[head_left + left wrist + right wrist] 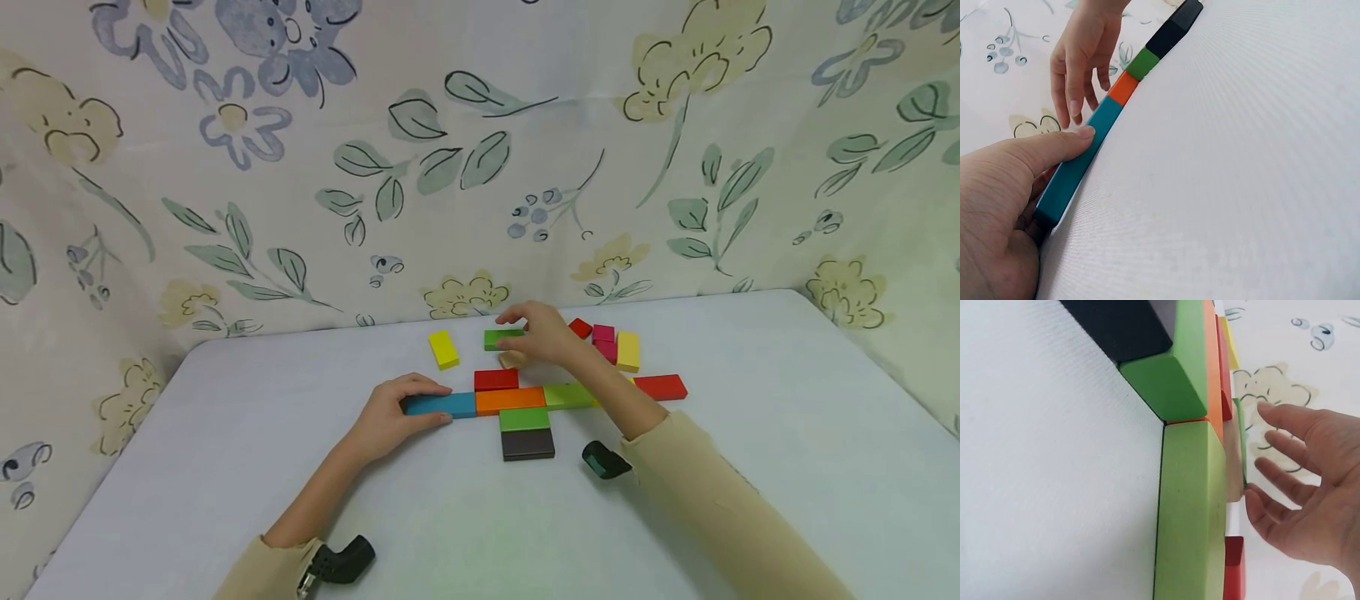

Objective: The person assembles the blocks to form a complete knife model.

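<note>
Flat wooden blocks lie end to end in a row: a blue block (442,405), an orange block (510,401) and a lime block (566,396). My left hand (384,417) holds the blue block's left end between thumb and fingers. Below the orange block sit a green block (524,418) and a black block (528,444); a red block (496,380) touches its far side. My right hand (546,335) hovers with spread fingers by a loose green block (495,340) and a plain wood block (512,360). Nothing is held in it in the right wrist view.
Loose at the back are a yellow block (443,350), a pale yellow block (628,352) and several red and magenta blocks (603,333). A red block (661,387) lies at the row's right end. Behind the white table (225,467) hangs a flowered cloth (315,250).
</note>
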A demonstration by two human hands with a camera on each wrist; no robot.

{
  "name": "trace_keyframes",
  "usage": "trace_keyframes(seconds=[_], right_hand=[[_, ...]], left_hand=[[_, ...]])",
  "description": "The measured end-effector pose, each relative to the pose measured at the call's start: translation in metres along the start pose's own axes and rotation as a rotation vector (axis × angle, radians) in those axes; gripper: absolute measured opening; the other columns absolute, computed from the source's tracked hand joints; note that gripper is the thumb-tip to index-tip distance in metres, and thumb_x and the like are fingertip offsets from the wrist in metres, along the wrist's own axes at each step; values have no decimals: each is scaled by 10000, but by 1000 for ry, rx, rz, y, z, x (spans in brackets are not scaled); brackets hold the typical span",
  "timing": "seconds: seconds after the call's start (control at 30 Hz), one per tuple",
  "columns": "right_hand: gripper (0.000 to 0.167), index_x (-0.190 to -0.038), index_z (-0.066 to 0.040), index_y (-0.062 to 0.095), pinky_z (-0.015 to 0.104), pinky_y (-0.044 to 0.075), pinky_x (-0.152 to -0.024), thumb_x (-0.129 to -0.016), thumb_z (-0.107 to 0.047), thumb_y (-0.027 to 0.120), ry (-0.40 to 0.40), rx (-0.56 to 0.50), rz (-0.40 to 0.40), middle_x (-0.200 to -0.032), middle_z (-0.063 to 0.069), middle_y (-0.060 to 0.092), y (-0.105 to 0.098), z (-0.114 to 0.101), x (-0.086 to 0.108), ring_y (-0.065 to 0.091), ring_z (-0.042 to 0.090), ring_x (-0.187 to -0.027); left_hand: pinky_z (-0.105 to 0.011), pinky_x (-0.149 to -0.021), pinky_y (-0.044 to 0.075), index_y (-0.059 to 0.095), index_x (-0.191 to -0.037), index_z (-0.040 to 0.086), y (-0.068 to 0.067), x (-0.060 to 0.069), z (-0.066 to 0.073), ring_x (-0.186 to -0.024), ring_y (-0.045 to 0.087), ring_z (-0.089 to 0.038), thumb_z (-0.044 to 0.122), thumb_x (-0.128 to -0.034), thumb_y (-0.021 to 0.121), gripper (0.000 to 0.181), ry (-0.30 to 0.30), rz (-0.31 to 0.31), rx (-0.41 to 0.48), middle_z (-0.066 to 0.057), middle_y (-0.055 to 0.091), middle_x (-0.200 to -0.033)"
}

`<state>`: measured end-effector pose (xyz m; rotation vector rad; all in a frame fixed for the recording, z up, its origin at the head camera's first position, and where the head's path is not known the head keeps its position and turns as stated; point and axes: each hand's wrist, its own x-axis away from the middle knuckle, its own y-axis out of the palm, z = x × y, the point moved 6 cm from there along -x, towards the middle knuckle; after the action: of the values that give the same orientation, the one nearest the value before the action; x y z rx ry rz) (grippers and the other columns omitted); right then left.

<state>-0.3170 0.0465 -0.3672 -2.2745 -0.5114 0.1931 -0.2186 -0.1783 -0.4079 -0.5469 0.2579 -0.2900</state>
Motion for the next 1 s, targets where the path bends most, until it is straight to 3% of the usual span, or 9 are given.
trace_keyframes(seconds=[0.33,0.8,1.0], right_hand=[[334,-1275,-78,743,449,528,-1061,-958,-177,772,52,-2,-9,-1351,153,659,8,6,-13,566,329,-1244],[371,-1306,-60,747,399,523,-1002,-950,-154,789,28,6,-38,-1284,160,690,13,7,-23,587,319,-1183],[351,-1292,-63,752,402,525,-999,-955,-153,790,-17,1,-20,-1275,159,685,8,3,-25,593,324,-1155]], left_hand=[[-278,-991,522,797,-1210,87,0,0,1,-1120,640,-237,132,-899,850,319,6,-1,0,-48,754,-1163],[-312,-1001,517,805,-1203,115,0,-1,-2,-1129,639,-228,150,-891,860,318,-7,-2,-26,-29,753,-1159],[-304,-991,520,807,-1196,113,0,0,-1,-1120,644,-226,150,-885,865,318,-4,2,-24,-27,755,-1152]])
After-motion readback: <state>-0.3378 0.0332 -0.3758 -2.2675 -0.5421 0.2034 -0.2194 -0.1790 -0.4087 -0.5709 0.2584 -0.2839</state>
